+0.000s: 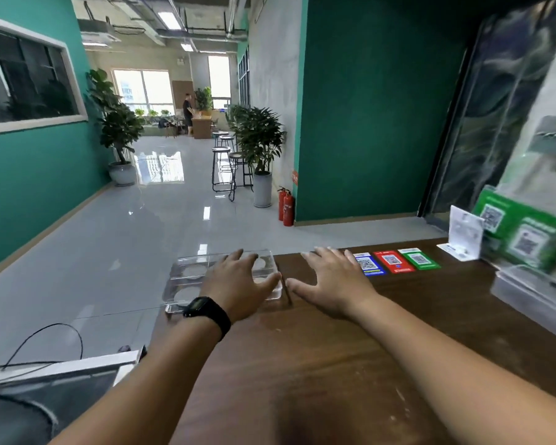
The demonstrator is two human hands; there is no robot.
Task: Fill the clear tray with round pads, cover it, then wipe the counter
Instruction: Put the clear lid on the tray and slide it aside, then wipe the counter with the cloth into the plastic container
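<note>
A dark wooden counter (334, 364) fills the foreground. At its far left corner sits the clear tray (187, 281), round pads (193, 271) visible in its wells. The left hand (238, 284), fingers spread apart, lies over the tray's right half, hiding it. The right hand (331, 281), fingers also spread, hovers just right of the tray. Further right lie three QR code cards (395, 261).
</note>
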